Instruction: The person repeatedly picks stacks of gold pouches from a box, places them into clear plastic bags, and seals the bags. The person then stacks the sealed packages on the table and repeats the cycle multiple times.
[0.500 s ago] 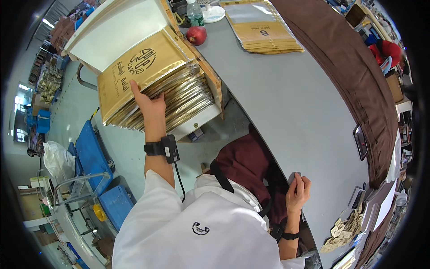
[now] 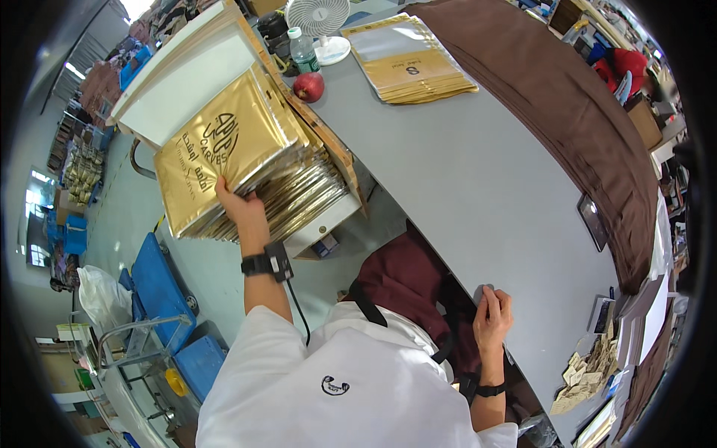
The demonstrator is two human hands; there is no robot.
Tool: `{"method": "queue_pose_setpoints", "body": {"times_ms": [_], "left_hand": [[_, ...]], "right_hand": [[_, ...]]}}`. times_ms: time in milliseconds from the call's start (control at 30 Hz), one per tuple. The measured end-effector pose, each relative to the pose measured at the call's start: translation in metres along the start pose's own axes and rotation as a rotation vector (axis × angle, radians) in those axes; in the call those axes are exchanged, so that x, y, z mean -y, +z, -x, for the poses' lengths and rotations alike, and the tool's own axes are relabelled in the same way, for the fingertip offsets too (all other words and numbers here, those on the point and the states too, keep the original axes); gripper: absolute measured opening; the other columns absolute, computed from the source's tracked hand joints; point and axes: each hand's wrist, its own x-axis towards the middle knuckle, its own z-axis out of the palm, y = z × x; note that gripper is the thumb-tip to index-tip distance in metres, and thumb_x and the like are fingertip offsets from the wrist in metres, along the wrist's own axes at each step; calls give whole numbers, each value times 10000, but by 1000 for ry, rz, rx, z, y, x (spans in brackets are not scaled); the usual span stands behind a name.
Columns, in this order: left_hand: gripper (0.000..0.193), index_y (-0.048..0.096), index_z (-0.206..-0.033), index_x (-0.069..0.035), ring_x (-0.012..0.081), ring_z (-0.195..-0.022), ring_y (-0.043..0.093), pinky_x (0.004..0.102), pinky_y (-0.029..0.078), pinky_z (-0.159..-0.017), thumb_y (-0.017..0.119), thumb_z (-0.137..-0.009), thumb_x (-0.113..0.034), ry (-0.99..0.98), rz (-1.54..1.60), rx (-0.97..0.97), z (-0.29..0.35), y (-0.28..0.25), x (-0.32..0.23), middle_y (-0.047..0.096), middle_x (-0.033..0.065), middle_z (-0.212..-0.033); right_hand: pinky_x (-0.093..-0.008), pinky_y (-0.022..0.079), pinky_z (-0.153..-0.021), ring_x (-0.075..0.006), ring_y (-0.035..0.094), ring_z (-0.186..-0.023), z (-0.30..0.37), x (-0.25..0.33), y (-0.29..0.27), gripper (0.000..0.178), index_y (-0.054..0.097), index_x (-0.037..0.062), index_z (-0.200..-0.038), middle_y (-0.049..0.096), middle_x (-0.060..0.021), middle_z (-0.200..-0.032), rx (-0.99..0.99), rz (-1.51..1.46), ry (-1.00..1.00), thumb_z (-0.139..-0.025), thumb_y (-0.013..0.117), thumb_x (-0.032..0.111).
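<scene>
Slippage is the likeliest trouble in the head view, the only one there is: the left hand has its fingers hooked over the lower edge of the top gold pouch on a tall, fanned stack of glossy gold pouches, and the stack leans in an open cardboard box set at the counter's left end — the films look slick, so I judge a careless pull could drag several neighbours out with the one gripped, or send the fan sliding toward the floor. The pouch is lifted at a tilt, its printed face up, its far edge resting against the white inner flap of the box. The right hand rests on the near edge of the grey counter, fingers curled over a small grey thing I cannot make out; whether it truly grips it I cannot tell. With that hand well apart from the stack, nothing steadies the pile, which adds to the risk as I see it. Farther along the counter lie a red apple, a clear bottle, a small white fan and a flat stack of window-fronted gold bags; a long brown cloth runs down the far side. Below the counter, blue trolleys stand on a pale floor — a busy workshop beyond.
</scene>
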Motion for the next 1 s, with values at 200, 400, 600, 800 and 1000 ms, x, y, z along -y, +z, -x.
{"method": "queue_pose_setpoints", "body": {"times_ms": [200, 400, 600, 800, 1000], "left_hand": [[497, 583, -1396, -54, 233, -1256, 617, 409, 529, -1054, 622, -999, -351, -82, 36, 213, 64, -28, -38, 661, 68, -1357], [592, 549, -1435, -39, 272, -1254, 630, 427, 546, -1056, 647, -957, -373, -305, 46, 608, 130, -23, -29, 655, 102, -1367], [604, 541, -1443, -39, 277, -1259, 627, 431, 543, -1062, 645, -955, -381, -648, -59, 908, 190, -1, 34, 650, 104, -1374], [616, 534, -1450, -39, 281, -1263, 625, 434, 540, -1068, 643, -954, -388, -896, -155, 1068, 235, 17, 89, 645, 107, -1381], [629, 526, -1457, -39, 286, -1268, 622, 438, 537, -1073, 641, -952, -396, -999, -215, 1131, 256, 20, 107, 640, 110, -1388]], "right_hand": [[-378, 562, -632, -309, 698, -768, -17, 12, -11, 241, 752, 62, -1099, 670, -141, -1021, 53, -77, -10, -884, 719, -42], [-353, 565, -797, -315, 709, -898, -89, 41, -32, 215, 748, 19, -1138, 695, -181, -1068, 57, -258, 60, -932, 694, -12], [-329, 546, -982, -160, 678, -1066, -173, 76, -62, 360, 682, 15, -1325, 718, -92, -1181, 252, -1104, 299, -1000, 732, 160], [-316, 506, -1025, -125, 609, -1166, -173, 85, -83, 624, 521, -20, -1488, 665, -83, -1319, 540, -1332, 347, -1035, 698, 370], [-282, 507, -950, -92, 605, -1089, -146, 68, -94, 488, 551, 23, -1468, 680, -45, -1231, 481, -1403, 523, -1067, 659, 280]]}}
